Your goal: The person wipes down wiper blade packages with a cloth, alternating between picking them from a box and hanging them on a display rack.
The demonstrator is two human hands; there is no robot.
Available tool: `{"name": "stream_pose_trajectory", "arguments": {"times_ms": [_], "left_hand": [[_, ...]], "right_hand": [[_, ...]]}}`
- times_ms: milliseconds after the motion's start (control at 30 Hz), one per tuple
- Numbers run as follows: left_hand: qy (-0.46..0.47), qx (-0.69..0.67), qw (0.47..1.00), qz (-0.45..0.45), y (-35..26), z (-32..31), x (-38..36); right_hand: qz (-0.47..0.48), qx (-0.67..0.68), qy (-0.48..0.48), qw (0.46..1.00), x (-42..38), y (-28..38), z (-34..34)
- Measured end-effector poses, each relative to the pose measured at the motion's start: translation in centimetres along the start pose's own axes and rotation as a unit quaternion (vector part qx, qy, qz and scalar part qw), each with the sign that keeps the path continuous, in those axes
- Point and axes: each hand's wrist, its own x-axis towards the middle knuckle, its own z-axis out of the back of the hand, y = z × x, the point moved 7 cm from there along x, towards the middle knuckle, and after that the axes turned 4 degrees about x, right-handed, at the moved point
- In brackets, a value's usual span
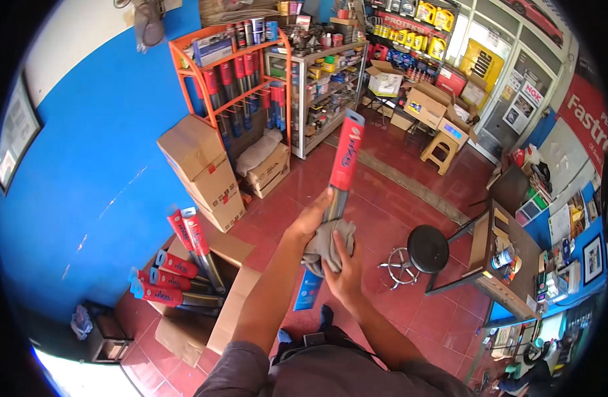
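A long, narrow wiper blade pack (347,155), red at its top end and blue at its lower end, is held up at a slant in front of me. My left hand (309,217) is wrapped around its middle, just under the red part. Below that, a grey cloth (329,243) is bunched around the pack. My right hand (344,270) grips this cloth against the pack, fingers pointing upward. Similar red-topped packs (178,263) stick out of an open cardboard box (234,311) on the floor to my left.
Stacked cartons (201,175) stand beside an orange rack (185,73) holding more packs. A glass display case (307,126) is behind. On the right are a round black stool (428,249) and a wooden desk (484,258). Boxes (426,102) sit near the glass door.
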Motion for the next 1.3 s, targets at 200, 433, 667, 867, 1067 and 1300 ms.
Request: {"name": "stream_pose_trajectory", "arguments": {"times_ms": [200, 433, 667, 867, 1067, 1300], "left_hand": [[0.074, 0.042, 0.986, 0.142, 0.1, -3.0, 0.6], [0.032, 0.272, 0.954, 0.118, 1.5, -0.6, 3.5], [0.028, 0.246, 0.962, 0.118, 0.8, -1.1, 4.1], [-0.071, 0.326, 0.925, -0.181, -1.6, -1.0, 7.4], [-0.379, 0.325, 0.811, -0.305, -5.8, 0.5, 5.5], [-0.507, 0.358, 0.725, -0.297, -9.7, 4.4, 6.6]], "right_hand": [[0.047, -0.032, -0.074, 0.996, 8.2, -2.6, 3.6], [0.064, -0.045, -0.207, 0.975, 19.1, -4.7, 7.7], [-0.163, 0.227, -0.319, 0.906, 26.6, -16.9, 9.2], [-0.212, 0.747, -0.016, 0.630, 25.2, -12.5, 2.6], [-0.202, 0.757, 0.057, 0.618, 22.1, -11.0, -0.2], [-0.317, 0.722, 0.142, 0.598, 11.6, -10.2, -7.8]]}}
